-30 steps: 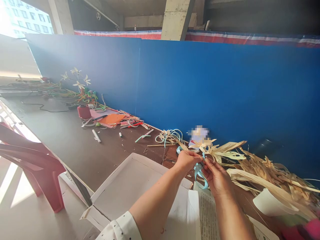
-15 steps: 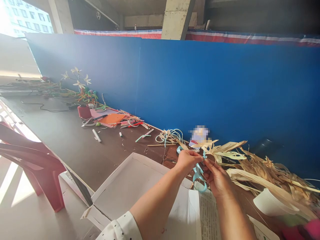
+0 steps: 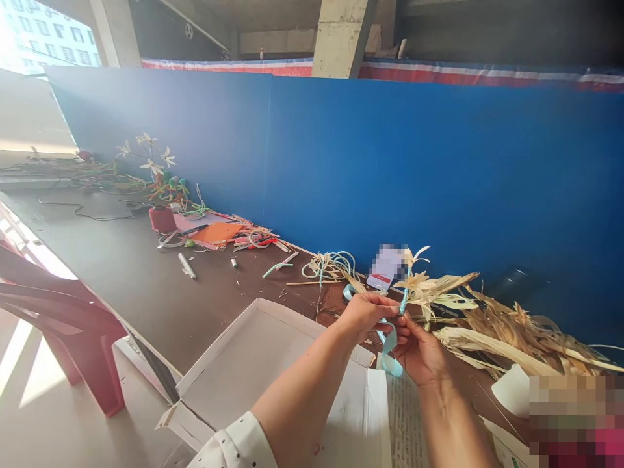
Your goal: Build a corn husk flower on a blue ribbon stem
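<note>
My left hand (image 3: 366,317) and my right hand (image 3: 425,354) meet above the table, fingertips pinched together. Between them stands a roughly upright stem (image 3: 404,300), wound with light blue ribbon and topped by a pale corn-husk flower (image 3: 414,257). A second husk flower (image 3: 417,285) shows beside the stem; whether it is joined to it I cannot tell. A loose length of light blue ribbon (image 3: 389,359) hangs below my fingers. The exact grip of the fingertips on stem and ribbon is partly hidden.
Beneath my forearms lies an open white cardboard box (image 3: 234,364). Dried corn husks (image 3: 526,335) pile up on the right, near a white cup (image 3: 511,390). A red thread spool (image 3: 162,220), coloured paper (image 3: 217,233) and sticks lie farther left, along the blue partition (image 3: 439,175).
The husk flower and ribbon-wrapped stem now rise higher above my fingers, with more wrapped stem showing. The hanging ribbon has changed shape. Both hands stay close together.
</note>
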`<state>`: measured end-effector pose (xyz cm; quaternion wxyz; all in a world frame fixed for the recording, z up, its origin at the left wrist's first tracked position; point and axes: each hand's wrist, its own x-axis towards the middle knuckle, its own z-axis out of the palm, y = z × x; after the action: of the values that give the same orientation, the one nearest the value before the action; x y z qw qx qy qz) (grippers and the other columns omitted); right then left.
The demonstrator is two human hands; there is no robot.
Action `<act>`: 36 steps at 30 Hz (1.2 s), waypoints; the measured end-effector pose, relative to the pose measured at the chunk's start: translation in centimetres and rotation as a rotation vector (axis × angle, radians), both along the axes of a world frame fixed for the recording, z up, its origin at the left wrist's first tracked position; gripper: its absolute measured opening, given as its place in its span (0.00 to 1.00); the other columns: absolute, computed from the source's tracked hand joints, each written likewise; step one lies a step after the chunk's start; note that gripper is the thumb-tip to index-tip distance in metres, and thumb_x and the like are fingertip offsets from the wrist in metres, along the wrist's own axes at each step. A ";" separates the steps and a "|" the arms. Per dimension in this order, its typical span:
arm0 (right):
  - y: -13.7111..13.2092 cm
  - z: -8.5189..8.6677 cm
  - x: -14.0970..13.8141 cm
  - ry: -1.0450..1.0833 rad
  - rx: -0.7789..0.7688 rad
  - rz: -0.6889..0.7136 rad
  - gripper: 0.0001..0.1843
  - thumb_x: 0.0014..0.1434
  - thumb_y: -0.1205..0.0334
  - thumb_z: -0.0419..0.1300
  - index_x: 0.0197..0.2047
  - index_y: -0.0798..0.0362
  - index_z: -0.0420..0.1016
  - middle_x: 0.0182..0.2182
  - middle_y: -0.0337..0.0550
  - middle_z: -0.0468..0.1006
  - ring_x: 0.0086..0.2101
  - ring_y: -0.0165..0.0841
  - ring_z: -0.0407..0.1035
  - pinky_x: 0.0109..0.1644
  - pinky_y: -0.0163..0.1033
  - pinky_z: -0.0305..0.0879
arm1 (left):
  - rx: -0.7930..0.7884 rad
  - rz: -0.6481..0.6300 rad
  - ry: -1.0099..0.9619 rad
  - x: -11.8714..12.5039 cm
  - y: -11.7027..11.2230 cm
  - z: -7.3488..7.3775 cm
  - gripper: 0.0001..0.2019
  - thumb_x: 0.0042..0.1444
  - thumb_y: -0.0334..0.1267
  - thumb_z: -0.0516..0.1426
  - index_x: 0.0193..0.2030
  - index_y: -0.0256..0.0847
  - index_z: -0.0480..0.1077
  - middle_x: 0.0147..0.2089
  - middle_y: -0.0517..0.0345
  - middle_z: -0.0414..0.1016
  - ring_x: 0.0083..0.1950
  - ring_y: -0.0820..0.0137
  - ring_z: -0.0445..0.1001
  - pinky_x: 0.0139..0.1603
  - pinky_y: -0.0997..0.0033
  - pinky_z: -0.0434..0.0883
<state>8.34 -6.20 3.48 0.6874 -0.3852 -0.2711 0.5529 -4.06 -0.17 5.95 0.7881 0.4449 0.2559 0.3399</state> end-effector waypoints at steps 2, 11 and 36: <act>-0.2 0.1 0.0 0.098 -0.042 0.042 0.15 0.41 0.65 0.71 0.33 0.54 0.72 0.22 0.32 0.66 0.19 0.20 0.58 0.18 0.23 0.61 | 0.002 -0.062 -0.012 -0.2 0.2 -0.2 0.11 0.45 0.34 0.64 0.37 0.36 0.76 0.31 0.55 0.76 0.32 0.73 0.74 0.30 0.76 0.69; -1.1 0.6 -0.3 0.183 -0.027 0.250 0.18 0.43 0.66 0.70 0.37 0.52 0.69 0.22 0.30 0.64 0.19 0.17 0.57 0.20 0.18 0.58 | 0.036 -0.246 -0.057 -1.1 1.5 -0.7 0.15 0.41 0.36 0.68 0.37 0.33 0.77 0.32 0.52 0.77 0.33 0.70 0.74 0.32 0.72 0.70; -0.1 0.6 -1.3 -0.536 0.085 -0.484 0.16 0.48 0.52 0.68 0.40 0.48 0.77 0.38 0.37 0.78 0.39 0.29 0.71 0.45 0.33 0.67 | 0.056 -0.002 -0.020 -0.4 0.7 -0.5 0.18 0.34 0.45 0.68 0.31 0.36 0.74 0.28 0.60 0.72 0.28 0.76 0.68 0.29 0.75 0.66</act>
<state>7.05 -6.25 4.06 0.7182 -0.5405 -0.3653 0.2420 -4.44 0.54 5.46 0.7784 0.4634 0.2378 0.3505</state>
